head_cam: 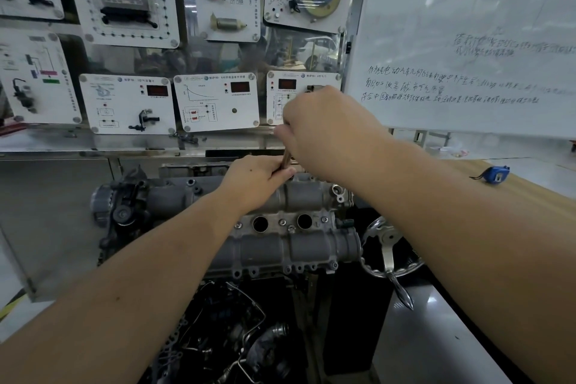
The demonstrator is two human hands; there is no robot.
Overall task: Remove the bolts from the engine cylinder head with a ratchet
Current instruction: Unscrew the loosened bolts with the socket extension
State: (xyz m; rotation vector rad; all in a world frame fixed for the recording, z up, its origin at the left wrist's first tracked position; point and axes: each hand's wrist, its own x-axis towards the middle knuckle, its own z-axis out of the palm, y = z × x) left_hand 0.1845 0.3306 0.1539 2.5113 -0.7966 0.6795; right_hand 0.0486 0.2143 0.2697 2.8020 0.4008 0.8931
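Head view: both hands, left hand [254,179] and right hand [324,134], grip the ratchet [285,160] over the cylinder head [280,246], whiteboard [467,40] behind.

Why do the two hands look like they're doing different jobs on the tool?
The right hand sits higher, wrapped round the ratchet's top; the left hand sits lower, pinching its shaft just above the cylinder head. The right hand comes in from the right side, the left hand from the lower left. Both grip the same tool.
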